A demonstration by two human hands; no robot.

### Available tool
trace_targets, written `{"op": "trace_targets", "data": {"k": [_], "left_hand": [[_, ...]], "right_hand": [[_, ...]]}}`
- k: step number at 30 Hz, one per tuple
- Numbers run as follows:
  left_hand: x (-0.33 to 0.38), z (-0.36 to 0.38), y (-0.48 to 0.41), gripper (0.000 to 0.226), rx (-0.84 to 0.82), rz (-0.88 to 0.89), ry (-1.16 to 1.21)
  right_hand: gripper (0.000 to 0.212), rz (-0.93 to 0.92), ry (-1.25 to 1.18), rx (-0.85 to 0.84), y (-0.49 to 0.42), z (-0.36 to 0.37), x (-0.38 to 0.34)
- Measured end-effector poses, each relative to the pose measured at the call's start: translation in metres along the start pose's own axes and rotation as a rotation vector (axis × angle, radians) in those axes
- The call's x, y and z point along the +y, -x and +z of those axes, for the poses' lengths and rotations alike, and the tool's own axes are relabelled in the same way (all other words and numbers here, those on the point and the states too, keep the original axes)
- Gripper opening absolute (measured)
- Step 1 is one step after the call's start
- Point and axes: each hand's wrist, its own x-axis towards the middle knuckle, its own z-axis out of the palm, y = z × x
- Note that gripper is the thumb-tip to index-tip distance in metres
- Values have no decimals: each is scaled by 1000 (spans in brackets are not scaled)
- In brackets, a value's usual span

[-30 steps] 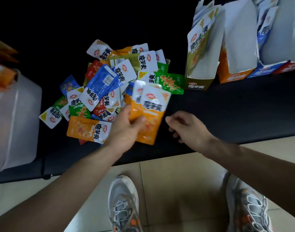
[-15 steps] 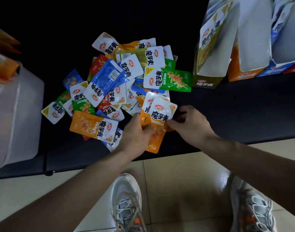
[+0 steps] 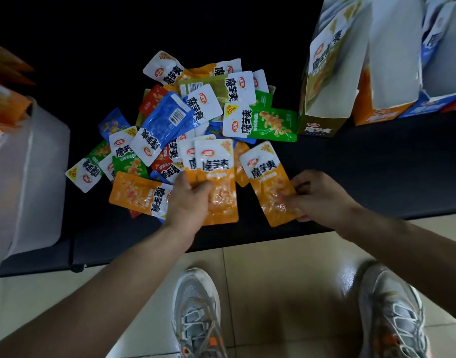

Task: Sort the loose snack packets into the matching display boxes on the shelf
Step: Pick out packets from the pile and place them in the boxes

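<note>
Right grip [image 3: 322, 197], empty 1 s before, pinched single orange packet [image 3: 268, 177], just right of left grip [image 3: 188, 202]. Left grip clasped orange stack [image 3: 216, 177]. Pile [image 3: 170, 120] lay beyond both. Orange box [image 3: 369, 109] stood beyond right grip: likely destination.

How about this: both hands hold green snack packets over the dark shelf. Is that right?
Not quite: the packets are orange, not green. In the head view the left hand grips an orange stack and the right hand pinches a single orange packet. Both are indeed over the dark shelf.
</note>
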Motion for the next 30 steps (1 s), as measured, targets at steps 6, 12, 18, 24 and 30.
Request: {"op": "trace_targets", "data": {"k": [6,12,18,24,30], "left_hand": [[-6,7,2,21,-68,-37,-86],[-9,13,4,33,-100,-62,-5],[1,24,20,23,-221,-22,158],[6,-7,0,24,2,91,113],[-4,-32,-20,32,119,95,102]], "right_hand": [[39,-80,335,23,0,-11,-12],[12,-211,-178,-27,-1,-10,-10],[27,-119,-237,-155,4,20,-17],[47,-556,551,62,-14,33,-32],[52,-779,1140,271,-18,31,0]]}}
